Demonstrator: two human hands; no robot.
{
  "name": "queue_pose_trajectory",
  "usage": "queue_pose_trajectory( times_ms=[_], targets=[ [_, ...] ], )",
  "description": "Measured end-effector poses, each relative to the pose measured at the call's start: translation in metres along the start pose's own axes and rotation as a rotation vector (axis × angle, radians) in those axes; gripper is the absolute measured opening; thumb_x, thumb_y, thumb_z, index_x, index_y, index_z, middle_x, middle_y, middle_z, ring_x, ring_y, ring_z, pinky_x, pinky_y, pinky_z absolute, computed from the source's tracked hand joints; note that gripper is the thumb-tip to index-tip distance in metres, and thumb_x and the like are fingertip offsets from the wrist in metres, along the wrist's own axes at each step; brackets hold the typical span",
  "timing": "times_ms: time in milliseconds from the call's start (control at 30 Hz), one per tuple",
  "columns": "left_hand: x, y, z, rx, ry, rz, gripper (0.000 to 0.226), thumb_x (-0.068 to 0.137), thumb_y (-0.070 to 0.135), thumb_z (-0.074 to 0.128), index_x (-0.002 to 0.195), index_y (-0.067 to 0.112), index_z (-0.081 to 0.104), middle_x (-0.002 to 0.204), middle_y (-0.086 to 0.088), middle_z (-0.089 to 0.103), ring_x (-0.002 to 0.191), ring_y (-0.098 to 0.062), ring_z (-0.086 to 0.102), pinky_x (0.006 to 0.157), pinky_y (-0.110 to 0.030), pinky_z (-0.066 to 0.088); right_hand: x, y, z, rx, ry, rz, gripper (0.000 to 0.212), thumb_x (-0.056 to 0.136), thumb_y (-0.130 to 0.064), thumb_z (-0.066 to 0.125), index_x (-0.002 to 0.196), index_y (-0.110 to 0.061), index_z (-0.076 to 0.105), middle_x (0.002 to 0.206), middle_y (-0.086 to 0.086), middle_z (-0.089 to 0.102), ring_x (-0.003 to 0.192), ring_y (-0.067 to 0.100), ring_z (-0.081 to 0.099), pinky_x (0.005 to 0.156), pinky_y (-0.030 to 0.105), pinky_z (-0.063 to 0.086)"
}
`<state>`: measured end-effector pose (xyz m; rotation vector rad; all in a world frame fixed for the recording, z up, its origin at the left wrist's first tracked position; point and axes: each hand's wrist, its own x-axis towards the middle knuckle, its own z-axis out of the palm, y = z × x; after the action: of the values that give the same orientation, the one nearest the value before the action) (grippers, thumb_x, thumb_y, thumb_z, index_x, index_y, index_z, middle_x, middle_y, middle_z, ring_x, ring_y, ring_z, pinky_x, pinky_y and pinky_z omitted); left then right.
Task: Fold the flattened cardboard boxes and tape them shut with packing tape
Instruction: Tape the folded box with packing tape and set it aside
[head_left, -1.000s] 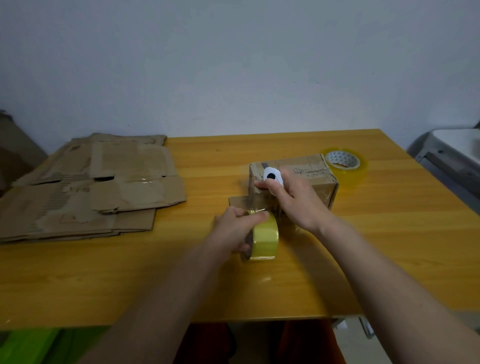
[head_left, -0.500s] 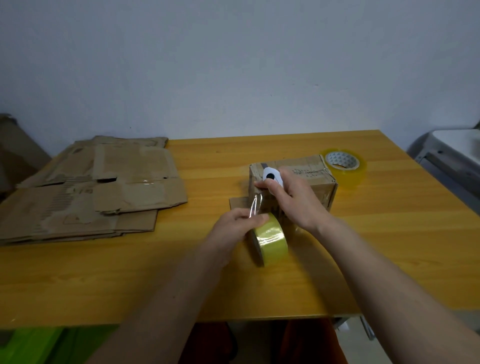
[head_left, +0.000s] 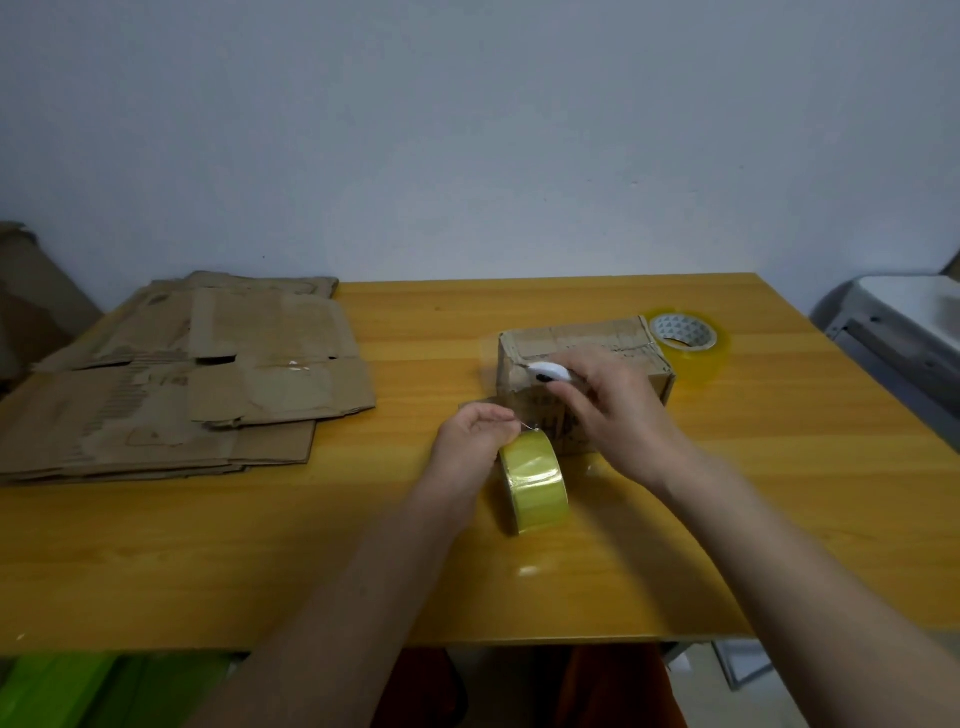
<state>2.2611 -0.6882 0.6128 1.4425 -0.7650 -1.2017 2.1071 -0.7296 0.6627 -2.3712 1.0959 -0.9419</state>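
A small folded cardboard box (head_left: 582, 343) stands on the wooden table (head_left: 779, 493). My right hand (head_left: 608, 400) grips a small white cutter (head_left: 548, 372) against the box's near top edge. My left hand (head_left: 475, 441) pinches the clear strip of tape that runs from the box's front face down to a yellow tape roll (head_left: 534, 480). The roll stands on edge on the table just in front of the box. A stack of flattened cardboard boxes (head_left: 182, 379) lies at the left.
A second roll of clear yellowish tape (head_left: 685, 345) lies flat behind the box on the right. A grey-white appliance (head_left: 904, 332) stands beyond the table's right edge. Brown cardboard (head_left: 26, 291) leans at the far left.
The tape roll has swung round and shifted right, away from my left hand. My left hand now pinches the strip above it. My right hand tilted the cutter down onto the box's edge.
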Motion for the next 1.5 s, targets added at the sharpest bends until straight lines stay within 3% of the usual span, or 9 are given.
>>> queue_pose_trajectory(
  times_ms=[100,300,433,733,900,1133,1333,1433,1500],
  targets=[
    [0.001,0.001,0.0,0.008,0.006,-0.002,0.023,0.088,0.002,0.063,0.103,0.02,0.061,0.103,-0.01,0.069,0.101,-0.03,0.066,0.096,-0.051,0.05,-0.011,0.009,0.003,-0.12,-0.048,-0.042,0.019,0.094,-0.014,0.055,0.109,-0.009,0.065,0.107,-0.002,0.047,0.09,0.018,0.055,0.076,0.026,0.045],
    [0.0,0.001,0.006,0.063,0.038,0.038,0.009,0.097,0.008,0.053,0.095,0.016,0.057,0.087,-0.002,0.07,0.101,-0.028,0.066,0.098,-0.05,0.048,-0.023,0.015,0.005,-0.227,-0.04,-0.193,0.019,0.088,-0.009,0.063,0.107,-0.012,0.063,0.093,0.001,0.06,0.083,0.021,0.058,0.065,0.034,0.051],
    [0.0,-0.002,0.007,0.123,0.063,0.122,0.013,0.1,0.016,0.049,0.088,0.019,0.054,0.084,-0.001,0.068,0.088,-0.025,0.065,0.094,-0.051,0.05,-0.025,0.011,0.005,-0.27,0.002,-0.244,0.019,0.09,-0.021,0.053,0.1,-0.009,0.065,0.089,0.006,0.058,0.077,0.025,0.057,0.058,0.037,0.051],
    [0.0,-0.007,0.005,0.261,0.08,0.261,0.02,0.102,0.023,0.046,0.083,0.028,0.05,0.085,-0.005,0.063,0.075,-0.02,0.055,0.068,-0.036,0.044,-0.026,0.007,0.014,-0.275,0.039,-0.252,0.032,0.089,-0.029,0.044,0.098,-0.01,0.067,0.083,0.005,0.053,0.073,0.025,0.055,0.051,0.036,0.048],
    [-0.004,-0.007,0.006,0.31,0.089,0.284,0.018,0.103,0.024,0.043,0.085,0.028,0.048,0.08,0.002,0.061,0.065,-0.01,0.05,0.057,-0.025,0.036,-0.028,0.008,0.018,-0.294,0.037,-0.279,0.012,0.086,-0.012,0.062,0.096,-0.008,0.067,0.082,0.006,0.054,0.072,0.024,0.054,0.051,0.039,0.049],
    [-0.006,-0.01,0.008,0.338,0.09,0.287,0.019,0.103,0.027,0.041,0.086,0.031,0.047,0.086,0.001,0.063,0.07,-0.012,0.053,0.061,-0.028,0.039,-0.032,0.009,0.017,-0.416,0.053,-0.23,0.018,0.075,0.001,0.074,0.09,-0.006,0.065,0.082,0.008,0.054,0.07,0.025,0.053,0.049,0.035,0.047],
    [-0.008,-0.009,0.003,0.286,0.069,0.281,0.019,0.104,0.023,0.041,0.086,0.028,0.048,0.082,0.002,0.06,0.07,-0.011,0.053,0.062,-0.026,0.04,-0.04,0.024,0.005,-0.319,0.065,-0.026,0.02,0.074,0.007,0.07,0.083,-0.007,0.059,0.079,0.006,0.054,0.069,0.024,0.052,0.054,0.027,0.034],
    [-0.011,-0.007,0.004,0.2,0.034,0.252,0.014,0.103,0.021,0.042,0.093,0.021,0.051,0.085,-0.002,0.063,0.074,-0.013,0.056,0.064,-0.026,0.044,-0.042,0.041,0.002,-0.052,0.004,0.285,0.016,0.086,-0.01,0.068,0.098,-0.018,0.062,0.091,-0.003,0.062,0.082,0.016,0.057,0.065,0.025,0.045],
    [-0.013,-0.005,0.007,0.168,0.02,0.24,0.012,0.103,0.02,0.042,0.098,0.017,0.051,0.092,-0.004,0.067,0.078,-0.012,0.06,0.067,-0.025,0.047,-0.048,0.053,0.008,-0.016,-0.131,0.428,0.024,0.086,-0.014,0.068,0.107,-0.02,0.058,0.103,-0.003,0.062,0.091,0.017,0.058,0.078,0.035,0.051]
  ],
)
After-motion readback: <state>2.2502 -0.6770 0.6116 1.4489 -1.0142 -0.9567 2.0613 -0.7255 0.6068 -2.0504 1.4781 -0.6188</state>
